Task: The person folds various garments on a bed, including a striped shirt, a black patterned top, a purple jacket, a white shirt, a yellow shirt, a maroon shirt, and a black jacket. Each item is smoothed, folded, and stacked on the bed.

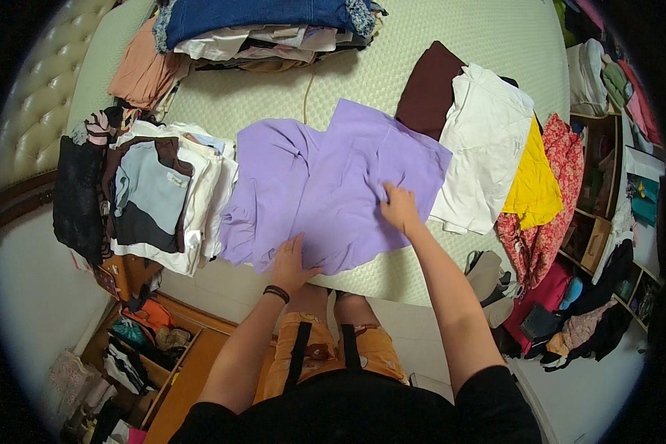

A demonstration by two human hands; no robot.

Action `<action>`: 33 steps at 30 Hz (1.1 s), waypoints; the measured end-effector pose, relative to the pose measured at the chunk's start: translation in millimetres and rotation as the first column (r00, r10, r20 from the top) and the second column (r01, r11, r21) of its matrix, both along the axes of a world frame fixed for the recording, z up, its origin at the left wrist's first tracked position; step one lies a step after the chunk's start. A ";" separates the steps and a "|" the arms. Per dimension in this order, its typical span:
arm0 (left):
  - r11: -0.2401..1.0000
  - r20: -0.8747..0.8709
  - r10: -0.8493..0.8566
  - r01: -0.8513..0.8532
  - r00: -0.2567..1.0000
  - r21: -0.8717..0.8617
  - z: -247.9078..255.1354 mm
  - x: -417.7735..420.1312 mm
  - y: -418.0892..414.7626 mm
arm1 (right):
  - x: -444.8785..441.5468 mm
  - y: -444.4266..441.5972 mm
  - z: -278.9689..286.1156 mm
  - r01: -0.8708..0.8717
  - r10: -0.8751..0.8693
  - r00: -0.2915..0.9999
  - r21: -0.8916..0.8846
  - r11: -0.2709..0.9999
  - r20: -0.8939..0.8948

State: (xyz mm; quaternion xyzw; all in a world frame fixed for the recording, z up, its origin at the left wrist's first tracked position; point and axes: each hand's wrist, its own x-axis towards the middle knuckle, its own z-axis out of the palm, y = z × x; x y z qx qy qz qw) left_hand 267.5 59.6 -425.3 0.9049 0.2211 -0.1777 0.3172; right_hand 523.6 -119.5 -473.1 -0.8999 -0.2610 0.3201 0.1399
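Note:
A lavender garment lies spread and wrinkled on the mattress in front of me. My left hand rests on its near edge, thumb apart from the fingers, a dark band around the wrist. Further up on the right part of the cloth is my right hand, its fingers curled down against the fabric. Whether those fingers pinch the cloth cannot be told. Close to the garment's left side, a pile of folded clothes bears a light blue and black top. White folded cloth lies at its right.
A tall stack topped with blue denim stands at the mattress's back. Dark maroon cloth, a yellow garment and red patterned cloth lie at the right. An open drawer is below left; shelves stand right.

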 end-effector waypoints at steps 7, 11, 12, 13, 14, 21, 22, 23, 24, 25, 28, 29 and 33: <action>0.924 -0.010 -0.380 0.379 0.925 -0.051 -12.3 -36.1 -18.8 | -125.5 -146.2 64.4 -0.138 0.119 0.987 -0.194 0.971 -0.110; 0.893 0.179 -0.442 0.450 0.879 -0.009 -2.3 -68.8 -26.9 | -171.3 -191.6 92.6 0.013 -0.223 0.866 -0.426 0.905 -0.447; 0.888 0.167 -0.453 0.459 0.876 0.002 -1.4 -78.8 -27.3 | -178.0 -195.6 101.8 0.089 -0.332 0.791 -0.440 0.894 -0.514; 0.883 0.159 -0.465 0.469 0.871 0.015 -2.0 -85.9 -26.3 | -186.9 -203.7 103.6 0.145 -0.354 0.811 -0.426 0.893 -0.466; 0.878 0.150 -0.476 0.478 0.866 0.028 -3.0 -91.0 -26.0 | -196.2 -212.8 101.8 0.199 -0.375 0.828 -0.407 0.891 -0.417; 0.933 0.253 -0.341 0.359 0.905 -0.027 18.7 -99.2 -31.8 | -201.2 -201.5 175.2 -0.018 0.071 0.983 -0.294 0.956 0.171; 0.929 0.273 -0.346 0.369 0.898 -0.037 18.3 -102.5 -37.0 | -211.8 -210.5 175.3 -0.036 0.109 0.975 -0.349 0.936 0.192; 0.923 0.298 -0.353 0.383 0.887 -0.047 17.3 -105.2 -41.0 | -230.2 -231.5 164.9 -0.096 0.119 0.993 -0.444 0.891 0.025; 0.935 0.279 -0.337 0.353 0.899 -0.008 14.6 -107.5 -45.2 | -249.9 -260.7 144.6 -0.164 0.108 0.985 -0.524 0.836 -0.137; 0.948 0.255 -0.315 0.315 0.914 0.039 9.2 -112.6 -50.6 | -253.5 -275.6 129.8 -0.251 0.087 0.952 -0.580 0.775 -0.295; 0.985 0.082 -0.175 0.173 0.981 0.026 -36.8 -149.5 -68.5 | -210.1 -230.9 120.6 -0.507 0.078 0.791 -0.578 0.640 -0.607; 0.992 0.013 -0.128 0.128 0.992 -0.007 -50.8 -157.5 -71.0 | -198.1 -235.5 98.0 -0.353 0.097 0.887 -0.528 0.772 -0.451; 0.930 -0.430 0.091 -0.232 0.898 -0.287 -24.3 -132.2 -47.7 | -76.1 -127.4 55.4 -0.273 0.279 0.937 -0.059 0.960 0.212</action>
